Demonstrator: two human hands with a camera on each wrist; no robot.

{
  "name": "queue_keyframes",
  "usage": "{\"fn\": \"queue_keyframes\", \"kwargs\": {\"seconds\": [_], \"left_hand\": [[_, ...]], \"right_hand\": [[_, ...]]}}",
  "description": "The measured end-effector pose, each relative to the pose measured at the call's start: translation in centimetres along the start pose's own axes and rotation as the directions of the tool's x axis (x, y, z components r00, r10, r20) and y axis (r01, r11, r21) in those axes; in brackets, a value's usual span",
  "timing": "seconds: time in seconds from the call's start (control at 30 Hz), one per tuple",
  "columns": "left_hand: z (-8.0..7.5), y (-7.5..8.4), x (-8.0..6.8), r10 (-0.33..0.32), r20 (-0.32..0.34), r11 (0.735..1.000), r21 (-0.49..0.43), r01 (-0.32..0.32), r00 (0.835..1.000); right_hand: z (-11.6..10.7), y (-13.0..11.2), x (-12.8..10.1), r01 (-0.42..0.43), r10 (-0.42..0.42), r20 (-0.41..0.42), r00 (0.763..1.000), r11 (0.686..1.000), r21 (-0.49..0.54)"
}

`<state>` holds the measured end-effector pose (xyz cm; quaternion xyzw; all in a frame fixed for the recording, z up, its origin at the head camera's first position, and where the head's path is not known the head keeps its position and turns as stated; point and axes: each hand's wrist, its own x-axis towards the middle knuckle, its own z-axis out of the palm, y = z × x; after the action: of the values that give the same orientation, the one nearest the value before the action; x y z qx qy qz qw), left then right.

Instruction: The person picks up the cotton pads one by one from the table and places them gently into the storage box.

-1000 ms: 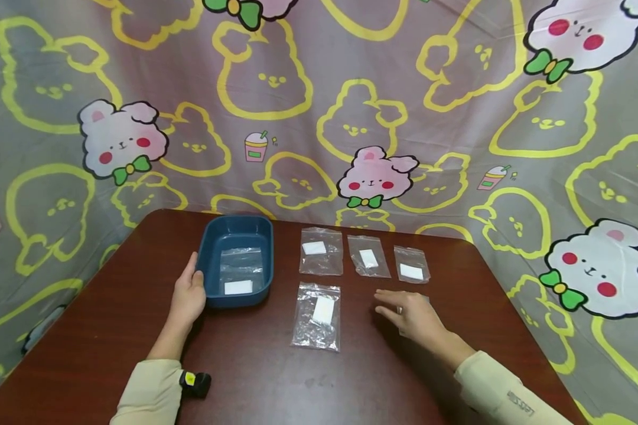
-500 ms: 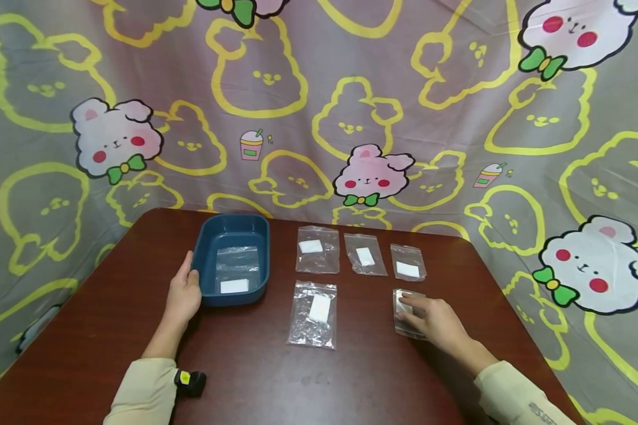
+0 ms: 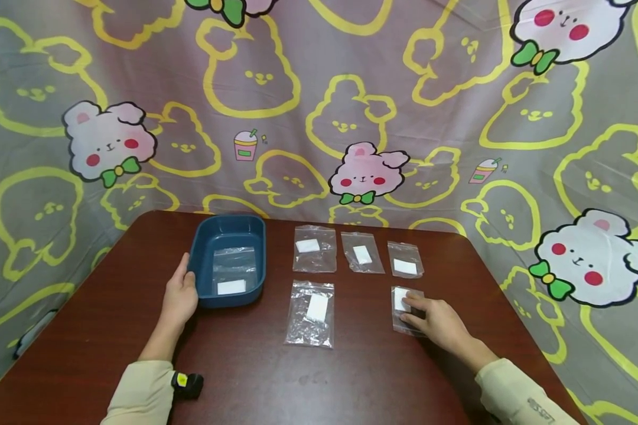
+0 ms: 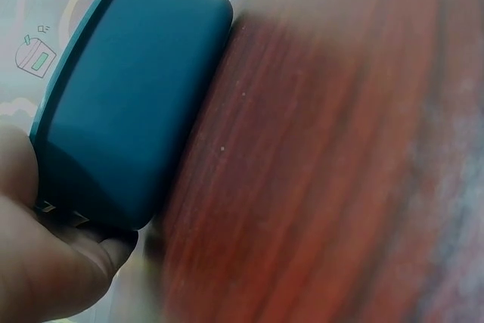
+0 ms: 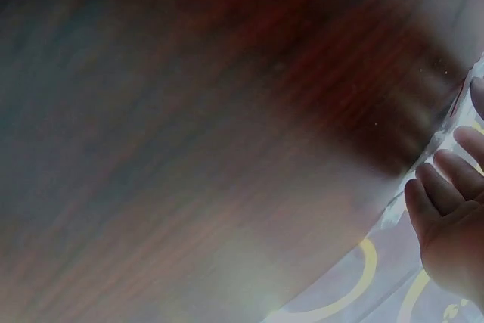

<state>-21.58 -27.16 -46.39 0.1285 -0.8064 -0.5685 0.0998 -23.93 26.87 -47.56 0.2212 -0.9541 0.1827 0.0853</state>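
Observation:
My left hand [image 3: 181, 298] holds the left side of a blue rectangular plastic tub [image 3: 259, 265], its thumb at the rim. The left wrist view shows the tub's outer wall [image 4: 128, 96] with that hand at one end. Inside the tub lies a clear zip bag [image 3: 235, 262] with a white piece at its lower end. My right hand [image 3: 440, 323] is over another small clear zip bag [image 3: 399, 323] on the table, fingertips at its white piece [image 3: 401, 299]. In the right wrist view the fingers of the right hand [image 5: 454, 217] are extended, and the bag's contact is unclear.
Three zip bags, each with a white piece, lie in a back row: a left bag [image 3: 324, 260], a middle bag [image 3: 374, 264] and a right bag [image 3: 397, 251]. A larger bag [image 3: 300, 330] lies in front. A patterned curtain [image 3: 292, 53] hangs behind the brown table [image 3: 276, 378].
My right hand has shifted right and come down to the front right bag, uncovering more of it. My left hand stays at the tub. The view has turned slightly.

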Motion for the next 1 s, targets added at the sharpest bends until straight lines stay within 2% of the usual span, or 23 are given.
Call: {"fn": "queue_keyframes", "kwargs": {"seconds": [0.4,1.0], "left_hand": [[-0.01,-0.02,-0.05,0.010,0.004,1.000,-0.009,-0.010,1.000],[0.09,0.13,0.03,0.012,-0.015,1.000,0.004,-0.012,1.000]], "right_hand": [[0.01,-0.03,0.11,-0.021,0.021,0.011,1.000,1.000,-0.002],[0.78,-0.21,0.28,0.027,-0.027,-0.073,0.997,1.000,-0.008]]}}
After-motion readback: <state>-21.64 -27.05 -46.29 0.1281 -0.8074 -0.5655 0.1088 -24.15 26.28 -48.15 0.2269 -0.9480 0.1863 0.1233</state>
